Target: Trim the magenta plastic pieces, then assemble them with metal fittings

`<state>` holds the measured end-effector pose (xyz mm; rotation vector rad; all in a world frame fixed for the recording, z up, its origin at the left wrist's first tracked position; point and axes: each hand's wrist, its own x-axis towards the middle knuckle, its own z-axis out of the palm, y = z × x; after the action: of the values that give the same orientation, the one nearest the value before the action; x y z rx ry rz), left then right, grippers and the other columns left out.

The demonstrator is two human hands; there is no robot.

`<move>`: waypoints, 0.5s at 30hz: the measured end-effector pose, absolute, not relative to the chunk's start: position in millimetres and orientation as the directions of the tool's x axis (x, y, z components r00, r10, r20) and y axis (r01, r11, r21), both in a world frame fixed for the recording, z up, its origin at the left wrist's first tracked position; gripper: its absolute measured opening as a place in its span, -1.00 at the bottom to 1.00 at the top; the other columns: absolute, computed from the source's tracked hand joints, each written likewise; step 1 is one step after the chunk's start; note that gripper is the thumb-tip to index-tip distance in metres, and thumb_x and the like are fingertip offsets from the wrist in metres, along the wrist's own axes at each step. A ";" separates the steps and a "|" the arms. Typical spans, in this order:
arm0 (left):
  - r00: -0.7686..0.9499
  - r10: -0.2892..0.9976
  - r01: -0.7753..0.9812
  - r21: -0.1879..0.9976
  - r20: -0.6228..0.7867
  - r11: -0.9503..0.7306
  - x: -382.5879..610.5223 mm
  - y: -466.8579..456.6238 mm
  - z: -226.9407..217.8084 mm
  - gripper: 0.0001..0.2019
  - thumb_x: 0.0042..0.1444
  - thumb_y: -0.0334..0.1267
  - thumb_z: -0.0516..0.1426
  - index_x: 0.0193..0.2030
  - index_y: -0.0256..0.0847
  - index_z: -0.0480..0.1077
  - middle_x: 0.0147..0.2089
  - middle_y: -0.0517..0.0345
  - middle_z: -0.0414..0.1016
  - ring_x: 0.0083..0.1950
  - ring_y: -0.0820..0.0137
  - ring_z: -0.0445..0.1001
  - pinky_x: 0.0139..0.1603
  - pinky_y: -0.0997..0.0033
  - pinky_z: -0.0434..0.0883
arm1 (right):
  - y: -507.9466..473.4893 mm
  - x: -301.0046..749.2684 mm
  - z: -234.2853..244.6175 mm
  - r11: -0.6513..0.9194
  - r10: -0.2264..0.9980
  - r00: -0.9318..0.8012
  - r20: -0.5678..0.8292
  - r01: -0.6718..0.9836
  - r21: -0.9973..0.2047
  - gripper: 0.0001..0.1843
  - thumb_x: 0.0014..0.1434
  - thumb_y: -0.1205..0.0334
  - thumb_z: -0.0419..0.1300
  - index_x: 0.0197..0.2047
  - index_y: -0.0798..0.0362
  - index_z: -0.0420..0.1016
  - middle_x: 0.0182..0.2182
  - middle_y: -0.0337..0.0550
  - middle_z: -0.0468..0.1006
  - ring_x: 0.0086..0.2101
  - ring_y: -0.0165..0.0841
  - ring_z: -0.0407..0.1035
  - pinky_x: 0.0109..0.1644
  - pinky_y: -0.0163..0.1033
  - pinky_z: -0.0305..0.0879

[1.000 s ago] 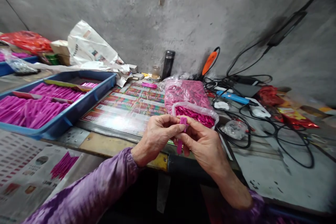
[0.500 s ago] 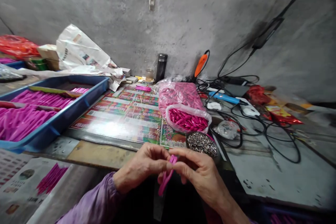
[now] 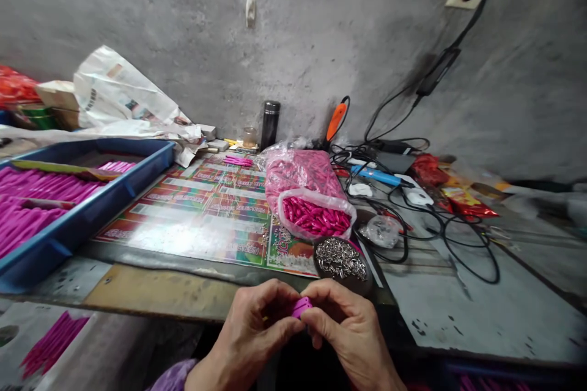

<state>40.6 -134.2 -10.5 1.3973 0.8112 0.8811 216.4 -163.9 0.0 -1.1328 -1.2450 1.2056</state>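
Both hands meet in front of the table's near edge around a small stack of slim pink plastic pieces [image 3: 301, 306]. My left hand [image 3: 254, 327] pinches the stack from the left between thumb and fingers. From the right, the thumb and fingertips of my right hand [image 3: 348, 330] grip its end. Most of the stack is hidden behind the fingers; its exact kind does not show. Just beyond the right hand stands a dark bowl of small metal pins [image 3: 340, 258]. Behind it lies an open plastic bag [image 3: 300, 174] full of glossy pink pieces.
At the left, a blue tray [image 3: 137, 180] holds rows of long pink pieces. A black flask [image 3: 270, 125] stands by the wall. Tangled black cables [image 3: 403, 220], a blue tool [image 3: 376, 175] and an orange-handled tool [image 3: 337, 121] occupy the right. More pink strips [image 3: 52, 342] lie below left.
The pink stack has turned from hanging downward to lying nearly level, tucked more into the left hand. Both hands sit slightly lower in view. The scene has shifted left as the camera turned right.
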 end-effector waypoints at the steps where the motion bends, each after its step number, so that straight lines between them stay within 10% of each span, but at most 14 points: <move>1: 0.452 0.890 -0.003 0.998 0.061 -0.067 41.8 -134.0 -12.1 -0.68 0.10 -0.01 0.30 -0.26 -0.29 0.53 -0.38 0.06 0.55 -0.35 0.39 0.45 -0.32 0.50 0.36 | -163.0 215.5 -1.6 0.060 0.998 -0.030 0.061 -0.035 -0.998 -0.72 0.12 0.05 0.43 -0.35 0.10 0.59 -0.49 -0.26 0.48 -0.58 -0.52 0.25 -0.53 -0.45 0.22; 6: 0.402 0.884 0.137 0.939 0.239 -0.316 42.8 -129.7 -19.1 -0.81 0.21 -0.13 0.23 -0.24 -0.22 0.54 -0.36 0.07 0.59 -0.37 0.39 0.50 -0.31 0.53 0.39 | -155.6 219.0 -3.3 0.016 0.996 -0.084 0.017 -0.019 -1.000 -0.68 0.11 0.00 0.43 -0.34 0.10 0.56 -0.49 -0.27 0.46 -0.57 -0.50 0.25 -0.53 -0.42 0.22; 10: 0.405 0.863 0.224 0.882 0.304 -0.415 37.5 -125.7 -22.9 -0.90 0.24 -0.25 0.19 -0.23 -0.18 0.54 -0.35 0.12 0.59 -0.37 0.42 0.51 -0.32 0.57 0.37 | -133.3 243.7 12.6 0.078 0.984 -0.174 0.024 0.311 -0.947 -0.77 0.19 0.05 0.29 -0.29 0.06 0.58 -0.51 -0.29 0.47 -0.56 -0.44 0.32 -0.48 -0.38 0.28; 15: 0.420 0.837 0.272 0.831 0.351 -0.485 29.3 -121.0 -26.2 -0.90 0.26 -0.29 0.16 -0.20 -0.16 0.52 -0.35 0.12 0.60 -0.38 0.43 0.53 -0.34 0.57 0.37 | -73.1 282.1 29.9 0.321 0.917 -0.171 0.359 0.853 -0.413 -0.78 0.27 0.20 0.12 -0.22 0.03 0.60 -0.26 -0.10 0.63 -0.24 -0.21 0.52 -0.12 -0.17 0.40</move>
<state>29.3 -121.0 -26.2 1.9748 0.9375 1.0289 282.1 -73.1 29.9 -1.5552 -2.0463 0.1555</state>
